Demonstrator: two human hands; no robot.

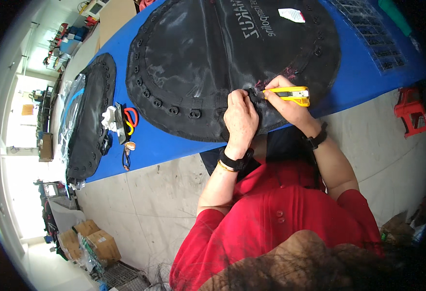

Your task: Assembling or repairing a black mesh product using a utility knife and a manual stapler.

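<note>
A black round trampoline mat [184, 63] with plastic loops along its rim lies on the blue table in front of me. My left hand [241, 119] is closed on the mat's near edge, its fingers curled over the fabric. In my right hand [290, 106] is a yellow utility knife [295, 95], gripped near its front end. The knife's tip points left, at the dark, bunched rim beside my left fingers. Reddish threads [281, 80] are scattered on the mat near both hands. Exactly what lies under the tip is hidden by my fingers.
Red-and-yellow-handled scissors [131, 119] and crumpled white material [110, 119] lie on the blue table [159, 148] at left. Another black mat [89, 131] is beyond them. A clear compartment sheet [375, 36] is at far right. A red stool [411, 114] and cardboard boxes [101, 245] stand on the floor.
</note>
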